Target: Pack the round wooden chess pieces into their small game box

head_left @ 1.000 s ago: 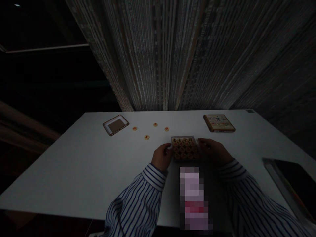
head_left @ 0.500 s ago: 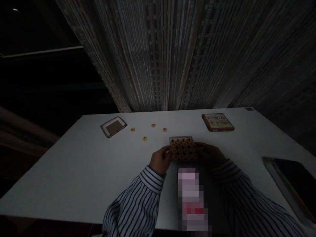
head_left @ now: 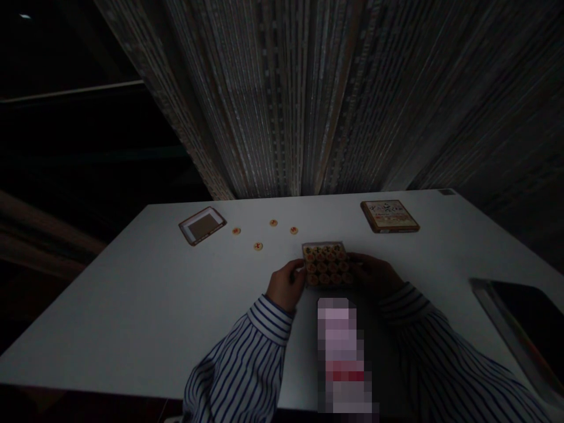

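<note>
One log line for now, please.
left hand: at box, left side; right hand: at box, right side; box: holds discs; loose discs: four, on table

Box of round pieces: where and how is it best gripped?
Probably the box is best pinched by its left and right sides, left hand from the left, right hand from the right: those edges look straight, while round pieces fill its face.

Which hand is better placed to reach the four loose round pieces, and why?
Likely the left hand: it and the loose pieces are left of the box, while the right hand is on its right.
</note>
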